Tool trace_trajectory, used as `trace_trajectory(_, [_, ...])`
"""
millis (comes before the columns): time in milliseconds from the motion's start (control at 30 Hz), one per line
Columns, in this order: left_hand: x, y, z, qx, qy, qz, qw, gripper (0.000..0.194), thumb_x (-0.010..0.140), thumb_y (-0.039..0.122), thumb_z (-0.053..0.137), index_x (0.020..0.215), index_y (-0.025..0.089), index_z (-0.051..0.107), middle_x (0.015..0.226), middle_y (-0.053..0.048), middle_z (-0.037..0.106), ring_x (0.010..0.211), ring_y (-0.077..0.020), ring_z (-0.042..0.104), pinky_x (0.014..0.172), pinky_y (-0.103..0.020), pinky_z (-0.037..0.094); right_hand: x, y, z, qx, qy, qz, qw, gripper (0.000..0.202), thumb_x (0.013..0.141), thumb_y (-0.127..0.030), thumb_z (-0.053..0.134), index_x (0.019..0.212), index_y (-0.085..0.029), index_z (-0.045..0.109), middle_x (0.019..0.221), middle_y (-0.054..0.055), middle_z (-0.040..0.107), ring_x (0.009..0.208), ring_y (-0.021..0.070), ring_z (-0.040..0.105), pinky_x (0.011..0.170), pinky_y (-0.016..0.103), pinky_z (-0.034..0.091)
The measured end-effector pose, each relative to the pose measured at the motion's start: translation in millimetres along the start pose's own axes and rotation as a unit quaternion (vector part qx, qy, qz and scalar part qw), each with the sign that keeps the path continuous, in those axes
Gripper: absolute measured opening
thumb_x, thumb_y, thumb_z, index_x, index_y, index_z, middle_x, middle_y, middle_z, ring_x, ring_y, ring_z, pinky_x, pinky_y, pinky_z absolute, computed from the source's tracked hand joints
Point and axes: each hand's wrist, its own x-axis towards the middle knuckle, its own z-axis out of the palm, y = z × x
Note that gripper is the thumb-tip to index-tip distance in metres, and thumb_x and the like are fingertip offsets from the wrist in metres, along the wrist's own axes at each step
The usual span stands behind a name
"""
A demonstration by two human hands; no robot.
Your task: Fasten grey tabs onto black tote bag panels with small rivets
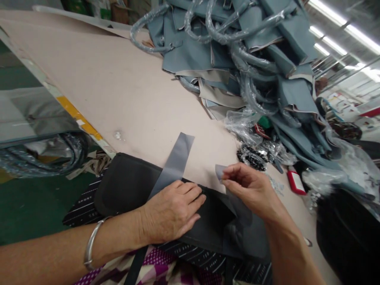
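Here, gray strip [175,158] lengthwise away and rightward; left grip [170,211] flat, right grip [249,188] pinching second strip [219,171].

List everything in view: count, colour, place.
Dark panel: 1, black, near table edge
Left strip: 1, grey, across panel onto table
Right strip: 1, grey, over panel
Patterned fabric: count unclear, black with white lettering, under panel
Table: 1, pinkish beige, centre
Edge band: 1, yellow, table's left edge
Bag pieces: many, blue-grey, heaped top right
Plastic wrap: several, clear, around heap
Chain-like clump: 1, black, beside heap
Small object: 1, red and white, right
Ceiling lights: several, white, upper right
Floor: 1, green, lower left
Bracelet: 1, silver, left wrist
Left hand: 1, bare, resting on panel
Right hand: 1, bare, pinching right strip's end
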Motion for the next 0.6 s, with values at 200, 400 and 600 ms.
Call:
trace_trajectory(200, [-2,-2,4.6,-0.015,-0.004,-0.007,1.0,0.037,0.096,0.035,0.057,0.127,0.014,0.059,0.121,-0.012,0.066,0.114,-0.0273,0.059,0.087,-0.04,0.046,-14,-26,1,0.085,0.143,-0.083,0.983,0.014,0.08,-0.013,0.074,0.088,-0.023,0.069,0.083,0.0,0.071,0.075,0.0131,0.067,0.071,0.025,0.055])
trace_trajectory(400, [-1,-3,4.3,-0.018,-0.008,-0.007,1.0,0.035,0.097,0.034,0.056,0.126,0.014,0.059,0.12,-0.012,0.065,0.113,-0.0273,0.059,0.085,-0.04,0.046,-31,-41,6,0.124,0.106,-0.102,0.981,0.022,0.079,-0.007,0.073,0.089,-0.026,0.068,0.08,-0.003,0.069,0.072,0.0121,0.066,0.067,0.023,0.055])
trace_trajectory(600, [-2,-1,3.8,-0.011,-0.019,-0.007,1.0,0.036,0.099,0.034,0.052,0.127,0.013,0.058,0.121,-0.012,0.064,0.115,-0.0285,0.057,0.089,-0.042,0.047,-23,0,34,-0.101,-0.024,-0.031,0.994,0.014,0.087,-0.015,0.062,0.096,-0.022,0.07,0.087,-0.001,0.074,0.08,0.013,0.069,0.077,0.024,0.055])
